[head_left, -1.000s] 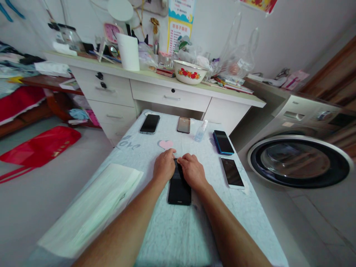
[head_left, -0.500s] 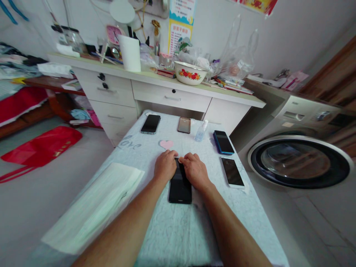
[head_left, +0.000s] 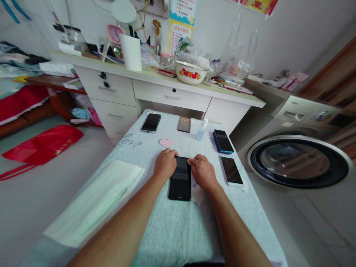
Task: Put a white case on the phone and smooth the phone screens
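A black smartphone lies flat on the cloth-covered table, screen up. My left hand is closed around its upper left edge, with the thumb at the top. At the upper right corner, my right hand has its fingers curled and pressed together, thumb tip against the phone's edge. Whatever these right fingers pinch, if anything, is hidden. Beyond the hands stands a clear spray bottle, near a brown-edged phone case. A pale folded cloth lies left of my left forearm.
Another black phone rests at the table's far left. On the right lie a blue-edged phone and a white phone. A cluttered desk stands behind the table, a washing machine to the right, a red bag on the floor.
My right hand has slid right along the phone's top end, from near the middle to the corner, uncovering more screen. My left hand stays at the left edge.
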Demonstrator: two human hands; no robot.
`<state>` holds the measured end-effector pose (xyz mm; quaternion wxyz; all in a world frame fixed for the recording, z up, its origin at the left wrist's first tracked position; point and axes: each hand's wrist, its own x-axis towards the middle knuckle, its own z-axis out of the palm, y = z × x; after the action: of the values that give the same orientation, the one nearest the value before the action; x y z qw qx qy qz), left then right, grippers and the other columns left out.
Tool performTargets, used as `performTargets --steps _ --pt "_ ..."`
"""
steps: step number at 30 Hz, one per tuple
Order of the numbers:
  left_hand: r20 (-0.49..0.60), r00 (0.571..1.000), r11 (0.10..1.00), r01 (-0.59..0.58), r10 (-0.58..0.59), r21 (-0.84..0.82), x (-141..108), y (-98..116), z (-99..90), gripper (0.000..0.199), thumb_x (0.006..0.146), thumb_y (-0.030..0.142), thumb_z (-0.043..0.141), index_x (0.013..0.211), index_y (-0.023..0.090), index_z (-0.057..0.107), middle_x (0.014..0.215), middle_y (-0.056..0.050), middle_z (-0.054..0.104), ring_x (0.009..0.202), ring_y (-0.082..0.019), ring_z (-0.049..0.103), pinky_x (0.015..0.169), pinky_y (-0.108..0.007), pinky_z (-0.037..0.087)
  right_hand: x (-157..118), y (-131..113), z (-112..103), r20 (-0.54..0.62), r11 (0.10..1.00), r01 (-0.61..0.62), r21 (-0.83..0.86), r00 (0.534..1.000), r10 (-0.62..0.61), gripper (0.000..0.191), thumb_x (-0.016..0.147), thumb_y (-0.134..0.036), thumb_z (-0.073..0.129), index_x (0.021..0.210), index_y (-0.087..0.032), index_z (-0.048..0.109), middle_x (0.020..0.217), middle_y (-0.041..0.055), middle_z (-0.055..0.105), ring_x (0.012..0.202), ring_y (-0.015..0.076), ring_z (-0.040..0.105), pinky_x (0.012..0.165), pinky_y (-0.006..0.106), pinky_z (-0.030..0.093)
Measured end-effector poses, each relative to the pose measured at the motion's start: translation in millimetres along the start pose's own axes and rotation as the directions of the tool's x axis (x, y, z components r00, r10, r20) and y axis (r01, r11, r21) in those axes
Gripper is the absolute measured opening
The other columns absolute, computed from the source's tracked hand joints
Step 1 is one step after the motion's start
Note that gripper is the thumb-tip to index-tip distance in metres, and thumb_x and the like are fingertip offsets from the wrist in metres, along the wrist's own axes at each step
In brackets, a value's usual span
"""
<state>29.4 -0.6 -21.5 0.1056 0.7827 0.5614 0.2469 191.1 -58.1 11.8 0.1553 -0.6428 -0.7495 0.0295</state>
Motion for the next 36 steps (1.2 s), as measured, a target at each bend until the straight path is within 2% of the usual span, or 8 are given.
performTargets --steps 4,8,13,16,19,22,30,36 --pt "-0.017 1.0 0.999 -0.017 0.017 -0.034 0 -1 0.6 0.026 0.079 0.008 0.044 0.088 0.021 0.064 0.088 -0.004 0.06 0.088 -0.018 0.056 0.081 -0.03 0.042 -2 2 -3 0.026 0.995 0.021 0.099 0.999 -0.023 0.023 0.087 -0.02 0.049 0.092 -0.024 0.071 0.088 0.0046 0.062 0.086 0.0156 0.055 0.073 0.025 0.039" --pt "-0.114 0.993 0.99 -0.041 0.026 -0.134 0 1 -3.3 0.025 0.075 0.006 0.045 0.088 0.02 0.062 0.091 -0.004 0.06 0.093 -0.019 0.054 0.086 -0.031 0.042 0 7 1 -0.03 0.929 0.005 0.371 1.0 0.006 0.02 0.084 -0.024 0.052 0.087 -0.021 0.072 0.081 0.0028 0.065 0.077 0.0133 0.058 0.071 0.024 0.042" --pt "-0.142 0.985 0.96 -0.128 0.094 -0.25 -6 16 -18.9 0.019 0.071 0.007 0.048 0.078 0.021 0.059 0.087 -0.003 0.059 0.093 -0.019 0.052 0.086 -0.033 0.042 4 9 9 -0.002 0.626 -0.121 0.77 0.981 0.192 0.024 0.079 -0.036 0.059 0.084 -0.016 0.07 0.077 0.0034 0.068 0.072 0.0149 0.059 0.066 0.025 0.044" --pt "-0.114 0.979 0.928 -0.195 0.167 -0.318 -10 24 -25.1 0.016 0.07 0.009 0.05 0.077 0.021 0.058 0.085 -0.002 0.059 0.089 -0.018 0.053 0.083 -0.032 0.043 4 6 9 0.067 0.446 -0.161 0.88 0.974 0.219 0.028 0.075 -0.041 0.062 0.082 -0.016 0.069 0.069 0.0017 0.065 0.065 0.0145 0.057 0.061 0.024 0.044" --pt "-0.086 0.975 0.909 -0.222 0.204 -0.352 -13 28 -25.2 0.01 0.073 0.013 0.053 0.078 0.021 0.058 0.083 -0.001 0.06 0.087 -0.018 0.054 0.082 -0.031 0.044 3 3 6 0.135 0.339 -0.206 0.918 0.966 0.223 0.027 0.076 -0.043 0.062 0.083 -0.018 0.068 0.058 -0.001 0.06 0.057 0.0139 0.055 0.054 0.023 0.041" --pt "-0.083 0.977 0.909 -0.214 0.197 -0.359 -13 29 -22.2 0.004 0.075 0.018 0.055 0.077 0.021 0.058 0.077 0.0 0.059 0.081 -0.016 0.054 0.078 -0.029 0.044 3 4 6 0.137 0.299 -0.2 0.933 0.966 0.219 0.025 0.074 -0.042 0.064 0.082 -0.019 0.068 0.061 -0.0008 0.061 0.059 0.0139 0.056 0.057 0.024 0.043" --pt "-0.039 0.982 0.887 -0.182 0.183 -0.424 -13 27 -20.4 0.009 0.08 0.027 0.056 0.079 0.02 0.062 0.078 0.0 0.06 0.081 -0.015 0.057 0.073 -0.026 0.045 5 7 13 0.063 0.153 -0.089 0.984 0.984 0.165 0.024 0.07 -0.038 0.072 0.083 -0.019 0.068 0.104 0.0053 0.066 0.095 0.0181 0.06 0.091 0.033 0.042" --pt "-0.029 0.988 0.821 -0.14 0.149 -0.553 -12 27 -15.6 0.011 0.079 0.027 0.057 0.084 0.018 0.063 0.081 0.0 0.063 0.072 -0.012 0.056 0.067 -0.023 0.044 4 5 7 0.106 0.199 -0.122 0.972 0.99 0.089 0.026 0.074 -0.043 0.066 0.086 -0.019 0.066 0.092 0.0037 0.068 0.087 0.0173 0.061 0.08 0.029 0.046"
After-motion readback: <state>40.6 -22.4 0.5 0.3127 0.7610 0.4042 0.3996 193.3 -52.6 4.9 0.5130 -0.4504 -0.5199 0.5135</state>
